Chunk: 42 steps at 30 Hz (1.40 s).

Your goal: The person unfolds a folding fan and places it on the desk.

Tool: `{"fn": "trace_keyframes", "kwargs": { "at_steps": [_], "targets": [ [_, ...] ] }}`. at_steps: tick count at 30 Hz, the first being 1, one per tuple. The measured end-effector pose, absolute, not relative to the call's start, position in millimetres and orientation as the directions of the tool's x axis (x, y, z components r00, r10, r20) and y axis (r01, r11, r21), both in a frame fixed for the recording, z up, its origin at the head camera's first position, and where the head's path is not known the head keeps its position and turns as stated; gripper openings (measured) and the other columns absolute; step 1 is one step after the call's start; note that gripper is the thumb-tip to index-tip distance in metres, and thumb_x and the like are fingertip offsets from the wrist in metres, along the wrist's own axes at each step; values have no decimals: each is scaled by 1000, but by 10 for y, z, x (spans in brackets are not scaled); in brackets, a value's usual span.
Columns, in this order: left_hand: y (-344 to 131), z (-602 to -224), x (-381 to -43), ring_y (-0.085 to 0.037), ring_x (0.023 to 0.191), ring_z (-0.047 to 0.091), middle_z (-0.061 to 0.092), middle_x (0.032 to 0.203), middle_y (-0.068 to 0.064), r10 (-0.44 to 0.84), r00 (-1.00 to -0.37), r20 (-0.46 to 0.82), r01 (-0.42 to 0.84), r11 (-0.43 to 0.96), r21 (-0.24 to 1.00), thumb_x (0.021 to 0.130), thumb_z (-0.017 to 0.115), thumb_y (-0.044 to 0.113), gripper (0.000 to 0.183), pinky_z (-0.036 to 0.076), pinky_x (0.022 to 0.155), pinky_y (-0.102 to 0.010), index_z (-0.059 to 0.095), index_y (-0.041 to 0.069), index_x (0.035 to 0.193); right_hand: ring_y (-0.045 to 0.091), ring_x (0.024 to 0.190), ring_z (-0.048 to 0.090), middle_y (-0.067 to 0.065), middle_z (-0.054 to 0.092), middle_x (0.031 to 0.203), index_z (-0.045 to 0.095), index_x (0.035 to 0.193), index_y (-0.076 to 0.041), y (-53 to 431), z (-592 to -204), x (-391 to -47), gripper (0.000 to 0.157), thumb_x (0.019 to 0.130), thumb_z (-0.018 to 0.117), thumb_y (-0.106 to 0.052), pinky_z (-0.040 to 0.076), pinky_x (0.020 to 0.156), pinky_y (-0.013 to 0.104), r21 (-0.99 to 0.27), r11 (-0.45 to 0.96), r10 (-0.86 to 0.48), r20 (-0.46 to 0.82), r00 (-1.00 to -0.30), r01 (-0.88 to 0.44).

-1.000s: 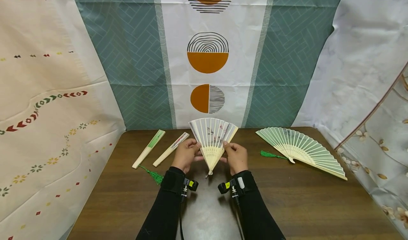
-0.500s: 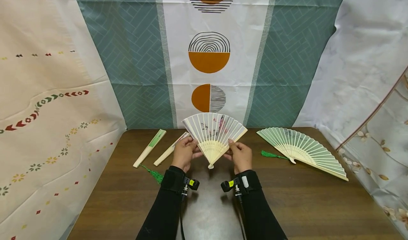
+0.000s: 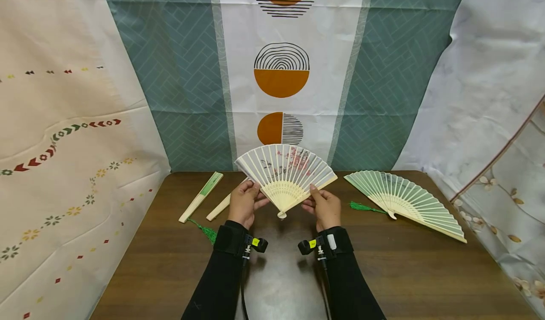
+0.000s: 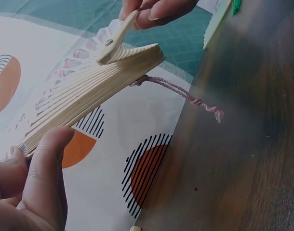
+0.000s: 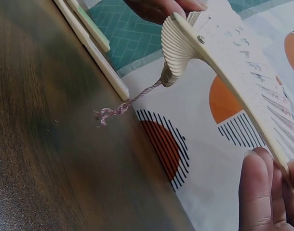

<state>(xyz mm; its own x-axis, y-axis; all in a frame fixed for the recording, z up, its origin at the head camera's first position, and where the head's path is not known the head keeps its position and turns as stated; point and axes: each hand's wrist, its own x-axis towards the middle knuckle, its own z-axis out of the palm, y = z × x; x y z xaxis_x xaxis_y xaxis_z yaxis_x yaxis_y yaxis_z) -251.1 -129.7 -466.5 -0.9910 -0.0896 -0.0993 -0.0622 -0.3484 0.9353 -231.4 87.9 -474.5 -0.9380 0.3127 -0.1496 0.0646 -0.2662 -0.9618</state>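
Observation:
A white folding fan [image 3: 286, 168] with pale ribs and a pink blossom print is spread above the table, its pivot end pointing down. My left hand [image 3: 244, 203] pinches the left outer rib between thumb and fingers. On the other side my right hand [image 3: 326, 208] pinches the right outer rib. From the pivot end hangs a short pinkish knotted cord [image 4: 185, 94], seen in both wrist views. Behind my left hand lies a closed folding fan [image 3: 222, 205], partly hidden by it. Further left rests a closed green fan [image 3: 201, 197] with a green tassel [image 3: 207, 231].
An opened green folding fan [image 3: 406, 202] lies at the right of the brown table [image 3: 404, 277], its green tassel [image 3: 364, 207] pointing left. A patterned cloth [image 3: 187, 88] hangs behind the table's back edge. Cloths also hang at both sides.
The white fan has spread wider and risen a little, showing more of its pink print. My right hand has moved slightly right, away from the left one. The fans on the table stay put.

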Motion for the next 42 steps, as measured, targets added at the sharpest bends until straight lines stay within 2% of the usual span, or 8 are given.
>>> {"fn": "trace_keyframes", "kwargs": {
  "at_steps": [6,9,17,21,31,42],
  "targets": [
    [-1308,-4655,-2492,-13,87,73,73,103,-2,-99,-990,-100,-56,-377,924,120,53,5,28,72,78,-26,66,-9,141,10,70,75,3,67,82,69,99,5,894,-4738,-2307,33,116,70,-23,70,67,23,-958,-282,309,-148,-939,58],
    [-1312,-4646,-2494,-12,88,74,73,106,-2,-103,-989,-106,-57,-395,917,121,53,6,31,72,80,-26,65,-8,145,9,69,76,3,68,82,69,101,5,897,-4737,-2311,32,116,71,-24,71,67,24,-952,-300,305,-154,-940,58],
    [-1324,-4645,-2505,-13,87,73,70,98,-3,-157,-983,-95,-15,-447,895,120,54,7,19,72,78,-26,65,-8,125,7,71,80,3,71,85,67,111,9,906,-4748,-2324,32,116,69,-22,71,68,23,-940,-334,277,-163,-947,64],
    [-1323,-4657,-2522,-15,88,74,72,99,-3,-175,-980,-94,-1,-466,885,120,54,6,21,72,76,-26,66,-9,127,7,71,80,1,71,84,67,114,10,906,-4746,-2322,32,116,69,-22,71,71,22,-936,-347,270,-165,-949,64],
    [-1302,-4676,-2560,-19,96,73,68,104,-5,-206,-972,-110,20,-539,842,121,54,8,16,73,83,-28,65,-4,121,7,71,81,1,72,80,66,103,8,873,-4757,-2340,28,115,70,-18,71,72,23,-911,-413,333,-140,-933,-11],
    [-1230,-4671,-2558,-14,90,72,64,100,-5,-257,-963,-84,93,-604,792,120,54,9,16,73,80,-27,64,0,111,8,69,81,1,73,78,67,96,5,818,-4754,-2352,30,114,73,-19,71,70,22,-894,-443,407,-129,-904,-71]
  ]
}}
